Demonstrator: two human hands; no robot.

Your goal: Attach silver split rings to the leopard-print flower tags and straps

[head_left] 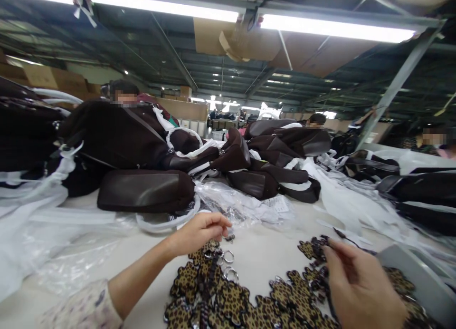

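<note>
A pile of leopard-print bear-shaped charms [231, 300] with dark edges lies on the pale table in front of me, with metal key rings [228, 256] and dark braided cords [204, 295] among them. Over the pile's far left end is my left hand [201, 233], its fingers curled and drawn together; what they hold, if anything, cannot be made out. To the right, my right hand [365, 284] pinches the dark braided cord of a leopard-print charm [305, 248], which lies beside its fingertips. The palm hides part of the charms behind it.
Dark brown bags [146, 191] with white-wrapped handles are heaped across the far side of the table [142, 253]. Clear plastic wrapping [245, 205] lies before them. A grey bin [416, 272] stands at right. Several people are beyond the bags.
</note>
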